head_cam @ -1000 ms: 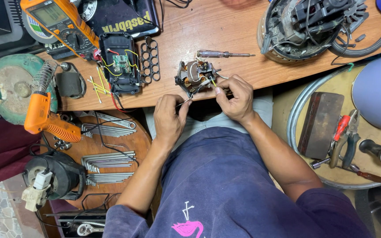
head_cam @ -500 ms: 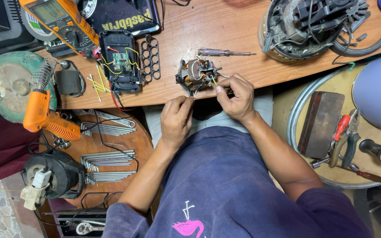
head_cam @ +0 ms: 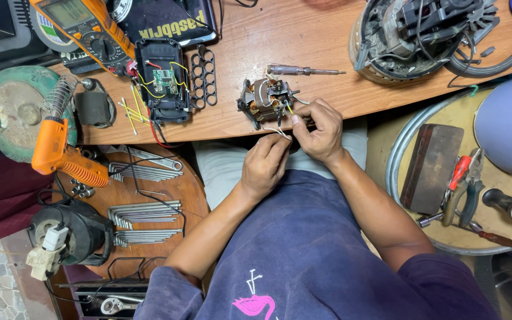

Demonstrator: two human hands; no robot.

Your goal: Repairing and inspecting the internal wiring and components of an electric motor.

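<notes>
The bench (head_cam: 351,83) ran across the top of my view, its near edge curving over my lap, and the big stripped appliance (head_cam: 422,35) sat far off at its right end, well apart from my work. To the left lay the orange meter (head_cam: 84,26) and the opened black pack (head_cam: 161,83) with its green board, neither within easy reach of my fingers. The motor (head_cam: 265,101) stood near the bench edge, just ahead of both hands and a little to their left, its shaft lying roughly left to right along the edge. My right hand (head_cam: 321,130) was the nearer one, its fingertips pressed together on a thin lead right beside the motor's near side. My left hand (head_cam: 265,163) sat lower, off the bench and over my lap, thumb and forefinger pinching the pale wire (head_cam: 277,131) that looped up toward the motor (I could not tell whether it was the same lead the right hand held). The screwdriver (head_cam: 303,70) lay just beyond the motor, parallel to the edge, tip pointing right, touched by neither hand.
</notes>
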